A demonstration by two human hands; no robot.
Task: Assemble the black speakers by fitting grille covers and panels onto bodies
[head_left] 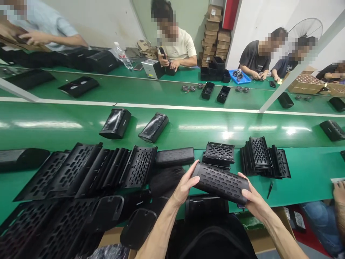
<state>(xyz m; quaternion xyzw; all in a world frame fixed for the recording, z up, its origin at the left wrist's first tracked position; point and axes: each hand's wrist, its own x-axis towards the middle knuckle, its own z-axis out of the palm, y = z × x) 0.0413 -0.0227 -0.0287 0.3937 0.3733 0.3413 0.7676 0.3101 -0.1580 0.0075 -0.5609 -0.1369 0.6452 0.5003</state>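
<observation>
A black slotted speaker housing (221, 182) is held up near the front edge of the green table, tilted down to the right. My left hand (185, 185) grips its left end, thumb on the slotted face. At the opposite end, my right hand (252, 198) holds it with the thumb on top. Below it sits a glossy black housing (207, 208). Just behind are stacked slotted panels (219, 153) and another black housing (175, 156). Both hands' undersides are hidden.
Slotted panels (140, 167) crowd the left; another stack (260, 154) and a thin black tool (270, 189) lie right. Two glossy housings (115, 123) rest on the green belt (199, 126). Several people sit across, and a person's hand (340, 194) shows at the right edge.
</observation>
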